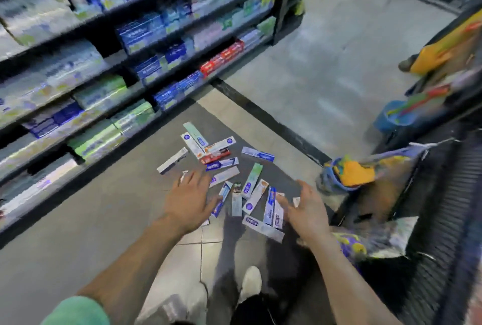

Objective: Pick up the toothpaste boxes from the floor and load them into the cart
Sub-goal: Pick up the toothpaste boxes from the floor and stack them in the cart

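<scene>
Several toothpaste boxes (224, 165) lie scattered on the grey floor in the middle of the head view, white, blue, green and one red. My left hand (189, 200) hovers over the left side of the pile, fingers spread and holding nothing. Over the pile's right side, my right hand (307, 210) is open too, palm turned inward, fingers near a white and blue box (271, 204). The black cart (443, 194) stands at the right, with packets inside it.
Dark shelves (130, 64) stocked with toothpaste run along the left. A colourful bag (347, 173) sticks out of the cart near my right hand. A blue bucket (391, 116) sits further back on the right. My white shoe (250, 283) is below the pile.
</scene>
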